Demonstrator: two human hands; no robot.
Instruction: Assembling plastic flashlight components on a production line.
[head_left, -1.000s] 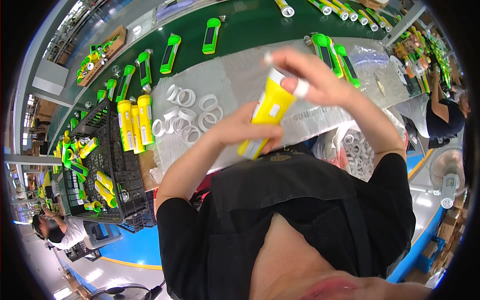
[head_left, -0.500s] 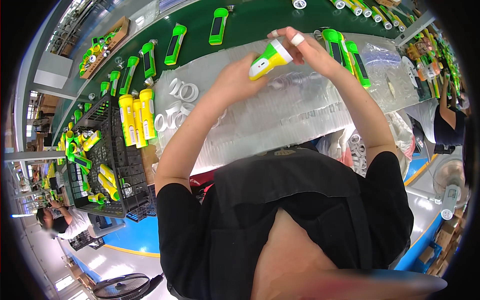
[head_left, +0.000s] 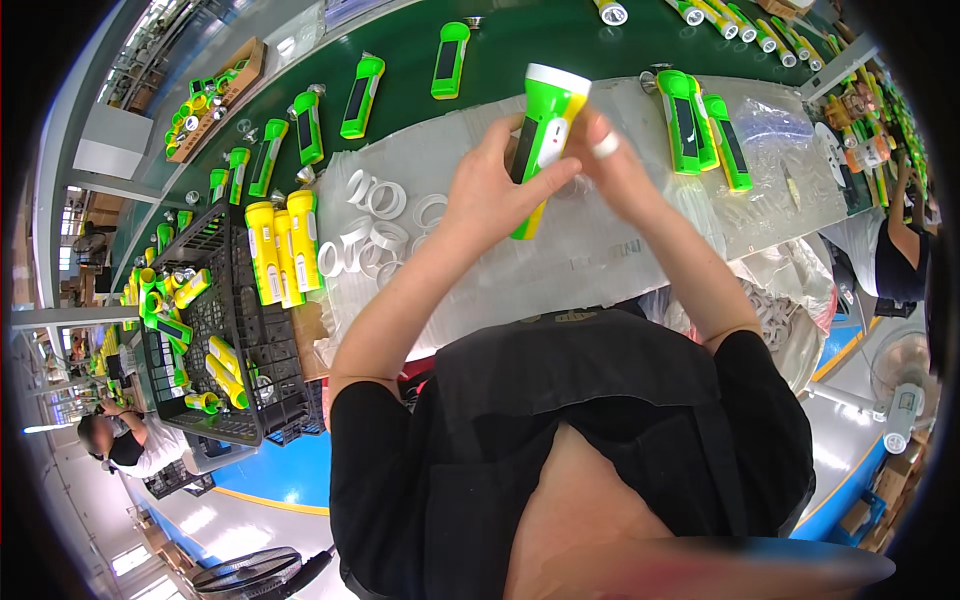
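The left hand [head_left: 495, 190] grips the flashlight [head_left: 548, 107], upper middle of the frame — whether the blurred right hand [head_left: 616, 172] beside it touches, I cannot tell — and a steady hold should help keep the white ring [head_left: 558, 76] on top square.

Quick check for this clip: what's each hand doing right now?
Left hand: closed around a green-and-yellow flashlight.
Right hand: blurred, close beside the flashlight; whether it touches it or is open cannot be told.
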